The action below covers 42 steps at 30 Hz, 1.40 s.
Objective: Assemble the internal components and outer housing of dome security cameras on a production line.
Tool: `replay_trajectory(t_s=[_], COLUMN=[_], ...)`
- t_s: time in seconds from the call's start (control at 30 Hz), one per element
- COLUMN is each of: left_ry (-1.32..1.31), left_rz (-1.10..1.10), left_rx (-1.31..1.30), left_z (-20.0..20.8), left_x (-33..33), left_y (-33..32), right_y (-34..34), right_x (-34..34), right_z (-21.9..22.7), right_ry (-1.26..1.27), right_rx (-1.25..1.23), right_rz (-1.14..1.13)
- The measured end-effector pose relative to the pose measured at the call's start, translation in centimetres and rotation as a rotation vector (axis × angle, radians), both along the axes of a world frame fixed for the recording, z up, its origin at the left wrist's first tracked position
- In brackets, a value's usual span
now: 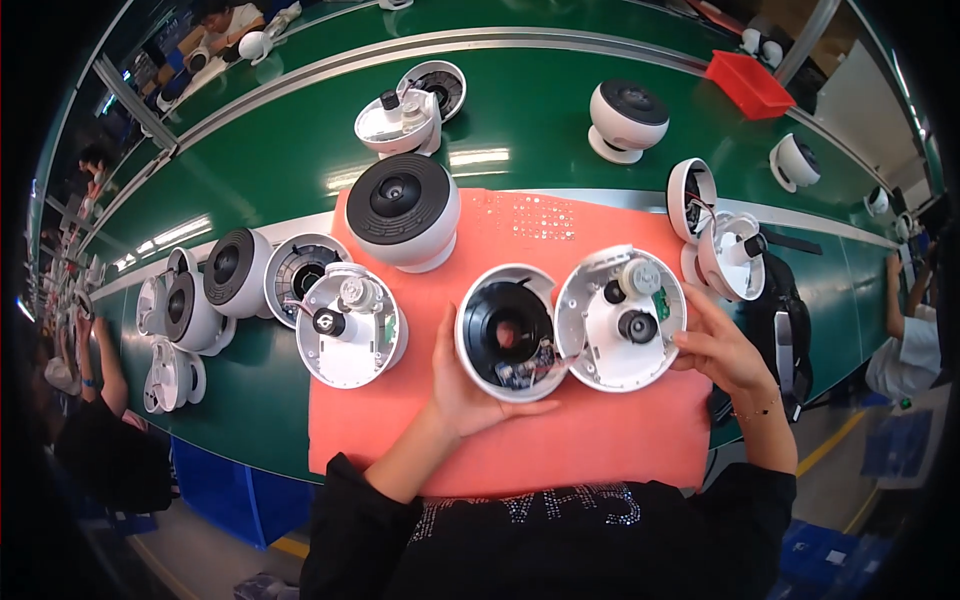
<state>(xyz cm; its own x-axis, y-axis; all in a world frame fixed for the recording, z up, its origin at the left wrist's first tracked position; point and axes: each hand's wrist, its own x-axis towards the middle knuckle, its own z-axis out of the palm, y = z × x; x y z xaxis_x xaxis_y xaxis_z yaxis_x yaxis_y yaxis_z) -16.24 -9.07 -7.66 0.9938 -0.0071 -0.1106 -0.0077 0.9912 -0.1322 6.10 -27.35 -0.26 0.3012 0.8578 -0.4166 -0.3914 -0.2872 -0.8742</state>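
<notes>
Your left hand (458,405) cups the black-lined half-shell (483,345) and your right hand (728,352) pinches the right rim of the white half (605,352), over the orange mat's (520,450) near middle; drifting apart could strain the wiring (541,362) between.

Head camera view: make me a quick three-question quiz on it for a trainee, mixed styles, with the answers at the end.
1. Which hand cradles the dark-lined half-shell?
2. True or false: the red tray sits off the coral mat.
3. What colour is the small board inside the white half-shell that the right hand touches? A) blue B) green C) yellow

Key:
1. The left hand.
2. True; it sits farther back, at the upper right.
3. B, green.
</notes>
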Motion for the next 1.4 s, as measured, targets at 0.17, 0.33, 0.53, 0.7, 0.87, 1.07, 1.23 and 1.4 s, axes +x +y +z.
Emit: replay_trajectory(t_s=[0.17,0.33,0.53,0.7,0.87,1.07,1.23,1.4], left_ry=[-0.017,0.101,0.327,0.371,0.457,0.477,0.321,0.206], left_rz=[0.062,0.338,0.407,0.385,0.314,0.315,0.254,0.125], left_rx=[0.24,0.455,0.821,0.835,1.427,1.748,1.787,1.482], left_z=[0.6,1.1,4.1,4.7,7.1,5.7,1.5,1.7], left_x=[-0.3,-2.1,-4.4,-6.2,-4.4,-4.1,0.3,1.6], left_y=[-0.4,-0.6,-1.7,-3.1,-4.8,-3.7,0.1,-0.6], right_y=[-0.5,-0.2,-1.2,1.8,2.3,0.1,-0.6,0.0], right_x=[-0.2,-1.5,-3.4,-8.5,-13.1,-10.0,-6.7,-5.2], right_z=[0.4,-0.9,-3.0,2.9,2.8,3.5,5.1,1.4], right_ry=[-0.047,0.097,-0.376,-1.15,-1.554,-1.584,-0.96,-0.196], right_rx=[0.047,-0.037,-0.042,0.547,0.68,0.426,0.162,0.087], right_rz=[0.104,-0.028,0.121,0.135,0.222,0.209,0.405,0.03])
